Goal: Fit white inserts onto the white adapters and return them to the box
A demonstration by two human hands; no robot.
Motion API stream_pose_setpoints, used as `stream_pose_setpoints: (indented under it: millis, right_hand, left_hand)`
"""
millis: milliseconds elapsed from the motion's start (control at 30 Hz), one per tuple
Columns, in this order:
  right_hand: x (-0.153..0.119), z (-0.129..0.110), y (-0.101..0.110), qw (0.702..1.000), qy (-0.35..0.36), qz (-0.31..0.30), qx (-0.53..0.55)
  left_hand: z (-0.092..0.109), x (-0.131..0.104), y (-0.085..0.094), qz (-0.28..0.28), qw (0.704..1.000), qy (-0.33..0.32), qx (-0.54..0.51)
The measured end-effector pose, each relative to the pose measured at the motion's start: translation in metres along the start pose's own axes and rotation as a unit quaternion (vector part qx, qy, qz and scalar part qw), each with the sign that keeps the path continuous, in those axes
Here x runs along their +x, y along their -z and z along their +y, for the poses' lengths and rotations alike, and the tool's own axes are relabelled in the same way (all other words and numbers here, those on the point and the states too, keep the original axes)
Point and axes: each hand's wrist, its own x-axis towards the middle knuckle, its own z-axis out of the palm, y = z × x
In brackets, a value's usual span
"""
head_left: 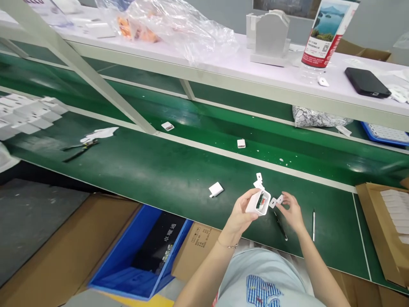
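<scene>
My left hand (pixel 240 214) is closed round a white square housing (pixel 252 204), whose open side faces right and shows a green board and a bit of red inside. Just right of it, my right hand (pixel 291 212) pinches a small white plate (pixel 280 199) with a slot in it. A second slotted plate (pixel 272 203) lies between that one and the housing's edge, and I cannot tell whether it is held. More small white plates (pixel 259 177) lie behind the housing on the green bench (pixel 153 170). A white block (pixel 216 189) rests to the left.
Tweezers (pixel 280 227) and a white pen-like tool (pixel 313 224) lie near my right hand. Pliers (pixel 81 149) are at the left. Two white housings sit on the green belt (pixel 204 128) behind. A cardboard box (pixel 377 230) stands right, a blue bin (pixel 124 256) below left, a shelf (pixel 220 68) above.
</scene>
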Motion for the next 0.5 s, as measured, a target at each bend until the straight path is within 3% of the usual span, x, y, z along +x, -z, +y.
stream_pose_setpoints:
  millis: [133, 267, 367, 500]
  right_hand:
    - [-0.006, -0.053, 0.045, 0.993, 0.061, 0.017, 0.104]
    - [-0.023, -0.099, 0.087, 0.961, 0.133, 0.006, 0.243]
    - [-0.035, -0.114, 0.108, 0.958, 0.164, -0.006, 0.235]
    - [-0.041, -0.117, 0.122, 0.966, 0.201, -0.044, 0.156]
  left_hand:
    - [-0.012, -0.004, -0.014, -0.019, 0.999, -0.004, 0.046]
    - [-0.023, -0.01, -0.034, -0.035, 0.991, -0.035, 0.128]
    - [-0.029, -0.015, -0.049, -0.042, 0.983, -0.076, 0.161]
    - [-0.032, -0.017, -0.063, -0.062, 0.979, -0.09, 0.171]
